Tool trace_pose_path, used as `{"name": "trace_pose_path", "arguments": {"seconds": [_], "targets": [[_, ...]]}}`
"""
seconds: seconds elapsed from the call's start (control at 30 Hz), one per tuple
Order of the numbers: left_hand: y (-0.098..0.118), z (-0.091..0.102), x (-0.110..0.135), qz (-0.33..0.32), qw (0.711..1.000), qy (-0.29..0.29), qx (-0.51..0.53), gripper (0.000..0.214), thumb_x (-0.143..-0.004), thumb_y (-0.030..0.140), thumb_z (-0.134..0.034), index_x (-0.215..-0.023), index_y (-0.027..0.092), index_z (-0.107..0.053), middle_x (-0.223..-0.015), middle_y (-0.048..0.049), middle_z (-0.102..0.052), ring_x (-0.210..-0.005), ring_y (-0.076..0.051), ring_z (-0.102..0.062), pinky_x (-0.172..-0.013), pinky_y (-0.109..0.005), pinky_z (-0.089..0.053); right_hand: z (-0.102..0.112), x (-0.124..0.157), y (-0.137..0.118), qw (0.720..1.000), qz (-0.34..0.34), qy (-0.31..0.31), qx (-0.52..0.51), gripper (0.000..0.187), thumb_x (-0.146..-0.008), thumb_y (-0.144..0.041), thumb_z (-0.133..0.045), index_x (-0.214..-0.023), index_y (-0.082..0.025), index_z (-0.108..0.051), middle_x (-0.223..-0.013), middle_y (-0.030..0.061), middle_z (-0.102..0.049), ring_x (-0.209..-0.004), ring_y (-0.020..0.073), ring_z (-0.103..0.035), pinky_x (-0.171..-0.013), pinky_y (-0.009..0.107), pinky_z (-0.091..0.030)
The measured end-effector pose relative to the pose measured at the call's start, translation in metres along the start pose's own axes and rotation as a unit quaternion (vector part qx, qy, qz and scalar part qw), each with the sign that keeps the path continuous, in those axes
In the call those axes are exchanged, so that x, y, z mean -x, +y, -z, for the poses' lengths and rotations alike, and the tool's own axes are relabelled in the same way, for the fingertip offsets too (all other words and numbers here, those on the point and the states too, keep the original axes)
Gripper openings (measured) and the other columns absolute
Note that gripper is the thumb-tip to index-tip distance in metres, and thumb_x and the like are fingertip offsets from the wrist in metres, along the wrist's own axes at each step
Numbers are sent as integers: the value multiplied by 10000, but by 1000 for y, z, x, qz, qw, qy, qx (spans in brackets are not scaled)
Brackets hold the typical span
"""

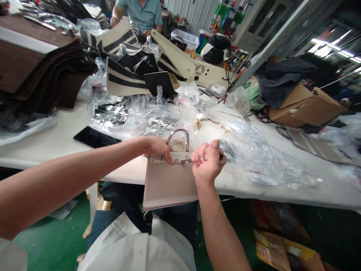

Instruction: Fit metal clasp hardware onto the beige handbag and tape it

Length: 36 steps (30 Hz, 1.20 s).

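A beige handbag panel (169, 182) with a curved grey handle (178, 134) hangs over the near edge of the white table (50, 143). My left hand (159, 148) pinches the panel's top edge beside a small metal fitting (180, 160). My right hand (208, 160) is a fist wrapped round a thin tool whose dark end pokes out at the right; its tip meets the metal fitting.
Crumpled clear plastic bags (254, 158) cover the table's middle and right. A black flat panel (94, 137) lies at left. Brown fabric stacks (42, 67) sit far left, striped bag panels (126, 77) behind, cardboard boxes (307, 105) at right. Another person (139, 13) works at the far side.
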State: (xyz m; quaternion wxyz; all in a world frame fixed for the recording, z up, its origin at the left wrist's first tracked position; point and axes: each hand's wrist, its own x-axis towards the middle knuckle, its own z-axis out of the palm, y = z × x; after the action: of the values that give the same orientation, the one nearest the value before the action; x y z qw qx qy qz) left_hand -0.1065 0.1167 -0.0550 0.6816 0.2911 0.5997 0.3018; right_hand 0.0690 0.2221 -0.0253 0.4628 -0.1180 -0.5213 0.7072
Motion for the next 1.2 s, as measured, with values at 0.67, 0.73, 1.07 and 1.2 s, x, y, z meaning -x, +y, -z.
{"name": "trace_pose_path", "arguments": {"seconds": [0.67,0.73,1.07,1.2], "targets": [[-5,2,-4,-5,999,3,34,442,-597,288,-985,-995,219,-805,-910,-48,-837,-868,-292,-813,-782,-379,-707,-21,2,12,992,-47,-25,110,734,-985,-690,-806,-584,-249,-378,-502,-80,-318,-386,79,-316,-371,261,-238],[-5,2,-3,-6,999,5,31,441,-596,294,-984,-993,214,-810,-906,-51,-837,-862,-292,-813,-767,-377,-702,-21,1,11,992,-58,-27,112,747,-980,-718,-793,-586,-253,-362,-498,-83,-306,-383,77,-298,-366,261,-217],[-8,5,-4,-24,1000,11,2,443,-606,358,-999,-978,211,-809,-917,-68,-842,-873,-311,-814,-705,-362,-690,-44,-52,44,953,-264,-11,148,750,-856,-679,-920,-635,-273,-329,-493,-115,-285,-371,63,-262,-329,239,-153],[-7,4,-3,-32,999,16,2,435,-596,358,-1008,-951,214,-802,-932,-70,-844,-886,-308,-821,-735,-359,-696,-41,-58,41,945,-296,-33,135,775,-818,-710,-936,-649,-276,-316,-494,-123,-278,-385,61,-242,-333,235,-139]]}}
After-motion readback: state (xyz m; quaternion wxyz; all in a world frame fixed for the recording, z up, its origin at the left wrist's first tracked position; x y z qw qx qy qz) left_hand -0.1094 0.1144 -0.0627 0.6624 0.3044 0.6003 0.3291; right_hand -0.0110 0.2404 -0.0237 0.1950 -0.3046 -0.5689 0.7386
